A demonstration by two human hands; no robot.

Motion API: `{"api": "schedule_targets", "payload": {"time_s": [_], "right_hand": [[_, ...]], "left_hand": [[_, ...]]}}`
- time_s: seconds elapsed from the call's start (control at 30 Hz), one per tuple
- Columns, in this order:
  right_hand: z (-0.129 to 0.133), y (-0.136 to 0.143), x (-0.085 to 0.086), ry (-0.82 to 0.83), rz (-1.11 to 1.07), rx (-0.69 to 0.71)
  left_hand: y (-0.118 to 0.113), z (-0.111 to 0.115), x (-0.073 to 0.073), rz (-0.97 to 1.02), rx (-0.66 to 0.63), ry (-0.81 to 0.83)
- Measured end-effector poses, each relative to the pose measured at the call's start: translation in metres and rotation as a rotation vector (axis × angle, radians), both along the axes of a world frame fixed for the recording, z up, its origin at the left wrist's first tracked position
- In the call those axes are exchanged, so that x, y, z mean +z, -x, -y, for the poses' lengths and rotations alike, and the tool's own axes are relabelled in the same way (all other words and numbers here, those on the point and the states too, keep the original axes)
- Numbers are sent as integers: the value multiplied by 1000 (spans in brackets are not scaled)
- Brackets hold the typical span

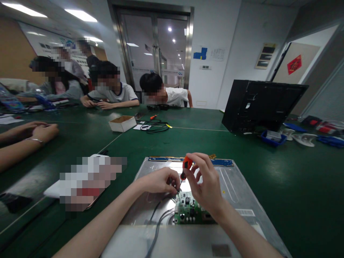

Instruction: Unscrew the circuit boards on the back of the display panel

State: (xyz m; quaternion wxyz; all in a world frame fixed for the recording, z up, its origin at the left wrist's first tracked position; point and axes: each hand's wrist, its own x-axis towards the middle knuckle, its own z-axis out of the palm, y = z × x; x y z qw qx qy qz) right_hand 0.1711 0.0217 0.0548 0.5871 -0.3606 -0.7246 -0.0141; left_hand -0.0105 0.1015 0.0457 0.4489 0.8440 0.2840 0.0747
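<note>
A metal display panel point(225, 186) lies on the table, with a green circuit board point(186, 209) on it. My right hand point(205, 175) grips an orange and black screwdriver point(186, 165), its shaft pointing down at the board's upper left corner. Beside that tip, my left hand point(163, 181) has its fingers pinched together; whatever lies between them is too small to name. Grey cables point(158, 227) run from the board's left side toward the near edge of the panel. A blue circuit strip point(223, 162) borders the panel's far edge.
A black monitor casing point(258, 107) stands at the right, near a blue tray point(272, 139). Across the green table point(193, 138) are a white box point(123, 124) and a black cable point(154, 127). A co-worker's hands point(43, 132) rest at the left; several people sit or stand beyond.
</note>
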Motion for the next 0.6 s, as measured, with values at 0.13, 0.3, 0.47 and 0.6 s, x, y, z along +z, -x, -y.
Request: {"api": "schedule_targets", "payload": {"time_s": [0.13, 0.3, 0.47, 0.6], "right_hand": [[0, 0, -1, 14, 11, -4], [-1, 1, -3, 4, -3, -34], [-1, 0, -2, -14, -28, -31], [-1, 0, 1, -19, -5, -36]], "left_hand": [[1, -1, -1, -4, -7, 1], [2, -2, -4, -13, -5, 3], [3, -2, -5, -9, -2, 1], [1, 0, -2, -1, 8, -1]]}}
